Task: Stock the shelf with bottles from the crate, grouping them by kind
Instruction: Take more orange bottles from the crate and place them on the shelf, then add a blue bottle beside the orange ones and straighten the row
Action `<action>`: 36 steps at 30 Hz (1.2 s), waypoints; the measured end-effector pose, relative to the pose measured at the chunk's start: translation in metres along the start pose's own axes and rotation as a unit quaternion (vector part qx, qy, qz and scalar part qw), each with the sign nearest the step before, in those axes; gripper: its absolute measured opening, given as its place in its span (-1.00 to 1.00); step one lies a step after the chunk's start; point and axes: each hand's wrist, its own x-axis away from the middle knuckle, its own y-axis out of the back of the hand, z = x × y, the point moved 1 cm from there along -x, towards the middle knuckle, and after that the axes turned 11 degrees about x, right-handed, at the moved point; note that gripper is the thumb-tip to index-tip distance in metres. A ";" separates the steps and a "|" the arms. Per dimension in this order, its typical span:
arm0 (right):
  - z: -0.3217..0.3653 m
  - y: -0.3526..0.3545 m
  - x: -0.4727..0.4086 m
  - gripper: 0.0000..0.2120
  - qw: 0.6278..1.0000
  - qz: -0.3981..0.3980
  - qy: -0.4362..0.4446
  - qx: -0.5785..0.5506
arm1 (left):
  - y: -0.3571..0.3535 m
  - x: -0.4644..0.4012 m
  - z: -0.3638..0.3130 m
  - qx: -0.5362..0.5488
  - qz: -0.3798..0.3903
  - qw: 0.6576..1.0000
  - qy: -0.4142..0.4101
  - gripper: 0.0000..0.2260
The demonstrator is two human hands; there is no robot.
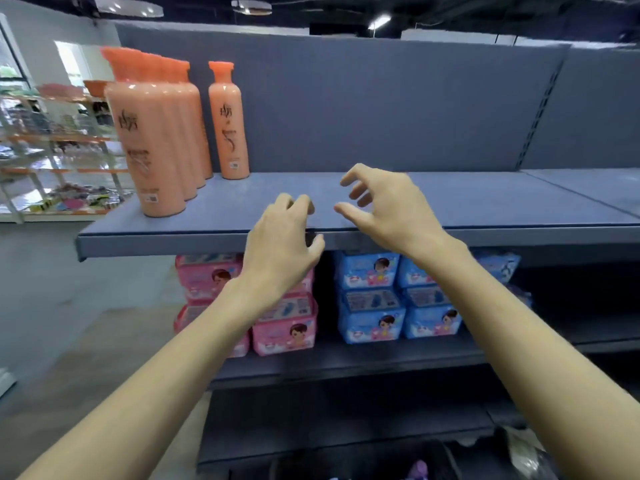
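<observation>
A row of several orange bottles (157, 143) stands front to back at the left end of the grey-blue shelf (214, 242). One more orange bottle (228, 123) stands alone beside the row, near the back panel. My left hand (280, 244) hovers at the shelf's front edge, fingers loosely curled, holding nothing. My right hand (384, 206) is above the shelf board, fingers spread and bent, also empty. A dark crate (346, 462) shows at the bottom edge, with a purple cap (417, 469) inside it.
Pink packs (284, 327) and blue packs (370, 299) fill the shelf below. The upper shelf right of the bottles is bare board. A separate rack with mixed goods (62, 150) stands far left across a grey floor.
</observation>
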 end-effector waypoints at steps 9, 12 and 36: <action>-0.047 -0.075 0.121 -0.76 0.993 0.087 -0.064 -0.053 | -0.087 0.098 0.008 -0.001 0.115 0.992 0.052 -0.68; -0.067 -0.124 0.176 -0.74 0.977 0.175 -0.110 -0.051 | -0.135 0.153 0.019 0.004 0.206 0.974 0.096 -0.69; -0.102 -0.430 0.502 -0.75 0.792 0.539 -0.269 -0.097 | -0.382 0.508 0.136 -0.004 0.564 0.740 0.367 -0.69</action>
